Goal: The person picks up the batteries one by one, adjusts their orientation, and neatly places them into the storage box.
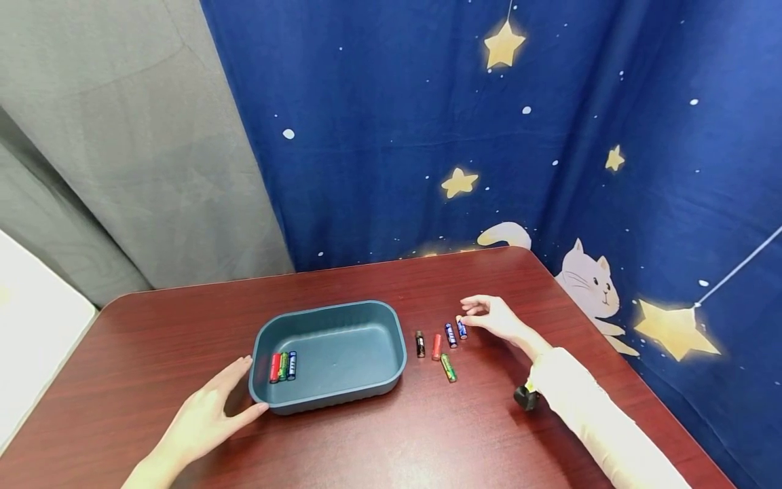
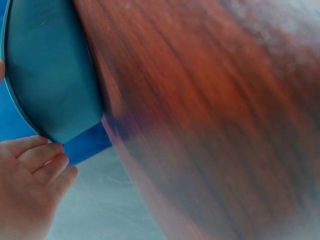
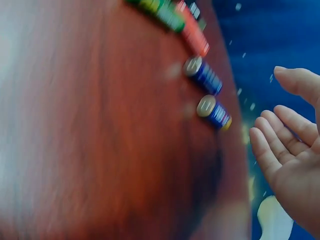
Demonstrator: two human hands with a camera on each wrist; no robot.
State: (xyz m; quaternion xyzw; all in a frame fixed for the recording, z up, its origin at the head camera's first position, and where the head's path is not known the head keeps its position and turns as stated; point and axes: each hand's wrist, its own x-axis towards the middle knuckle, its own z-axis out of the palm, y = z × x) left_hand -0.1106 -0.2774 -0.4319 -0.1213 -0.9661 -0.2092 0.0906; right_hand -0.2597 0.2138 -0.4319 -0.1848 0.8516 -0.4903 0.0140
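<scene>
My left hand rests against the left end of a blue-grey plastic bin, its thumb and fingertips spread along the rim. The left wrist view shows the nearly straight fingers at the edge of that bin. Inside the bin lie a red battery, a green battery and a blue battery, side by side. My right hand hovers right beside the rightmost blue battery. In the right wrist view its fingers are parted from the thumb, apart from that battery.
Right of the bin lie a black battery, a red battery, a green battery and another blue battery. They rest on a dark red wooden table. A blue curtain hangs behind the table's far edge.
</scene>
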